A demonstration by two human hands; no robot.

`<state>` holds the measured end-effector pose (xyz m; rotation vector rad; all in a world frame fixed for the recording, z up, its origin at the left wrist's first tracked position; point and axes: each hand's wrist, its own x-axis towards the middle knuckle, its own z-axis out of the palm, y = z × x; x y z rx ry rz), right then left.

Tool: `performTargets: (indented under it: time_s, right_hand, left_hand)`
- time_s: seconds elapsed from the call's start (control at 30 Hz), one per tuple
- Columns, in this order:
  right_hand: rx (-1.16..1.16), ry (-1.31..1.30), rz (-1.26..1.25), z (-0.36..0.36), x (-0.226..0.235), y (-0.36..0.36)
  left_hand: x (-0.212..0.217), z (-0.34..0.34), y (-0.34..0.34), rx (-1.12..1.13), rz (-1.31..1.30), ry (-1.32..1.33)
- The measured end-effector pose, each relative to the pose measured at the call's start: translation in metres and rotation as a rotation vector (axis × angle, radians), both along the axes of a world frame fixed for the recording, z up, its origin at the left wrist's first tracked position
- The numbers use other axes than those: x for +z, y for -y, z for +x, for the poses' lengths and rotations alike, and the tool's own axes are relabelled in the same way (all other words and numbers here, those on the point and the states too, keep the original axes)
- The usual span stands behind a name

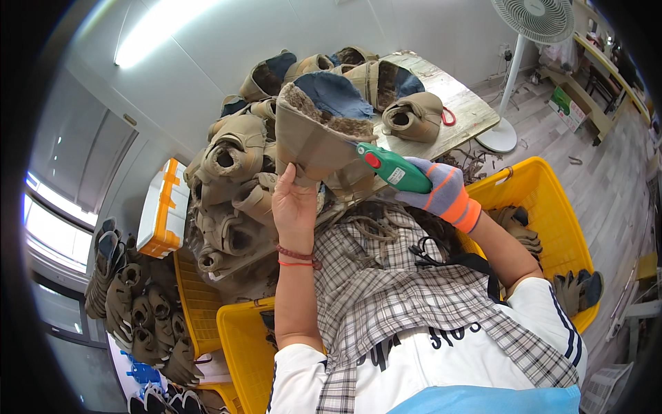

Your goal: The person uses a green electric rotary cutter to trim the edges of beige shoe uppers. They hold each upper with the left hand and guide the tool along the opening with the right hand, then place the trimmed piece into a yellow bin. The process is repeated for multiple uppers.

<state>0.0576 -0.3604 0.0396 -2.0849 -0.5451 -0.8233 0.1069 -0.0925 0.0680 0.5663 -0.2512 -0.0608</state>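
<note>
My left hand (293, 200), bare with a beaded bracelet and a red band at the wrist, grips a beige boot upper (303, 141) from below. The upper stands with its wide opening upward, showing brown fur lining and a blue inner piece. My right hand (441, 190), in a grey and orange glove, is wrapped round a green electric cutter (401, 172) with a red button. The cutter's narrow tip meets the right side of the upper near its rim; the exact contact is too small to make out.
Many similar uppers (231, 155) are heaped on the worn table (476, 121), with a red-handled tool (449, 116) at right. Yellow crates (562, 200) flank me, some holding uppers. A white fan (514, 76) stands beyond; more footwear is stacked at lower left.
</note>
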Motion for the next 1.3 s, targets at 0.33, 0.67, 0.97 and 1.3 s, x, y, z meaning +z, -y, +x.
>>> performTargets:
  time_s: [0.33,0.67,0.97,1.3]
  right_hand:
    - [0.093,-0.339,0.294,0.007,-0.008,-0.018]
    - [0.071,-0.324,0.403,0.015,-0.008,-0.029]
    - [0.082,-0.476,0.565,0.019,-0.011,-0.026]
    - [0.176,-0.573,0.74,0.012,0.015,-0.019]
  left_hand:
    - [-0.01,-0.009,0.008,0.174,0.235,0.2]
    - [-0.038,-0.001,0.008,0.51,0.784,0.367]
    - [-0.06,0.003,0.004,0.78,1.399,0.577]
    - [-0.052,-0.004,0.012,0.948,1.504,1.0]
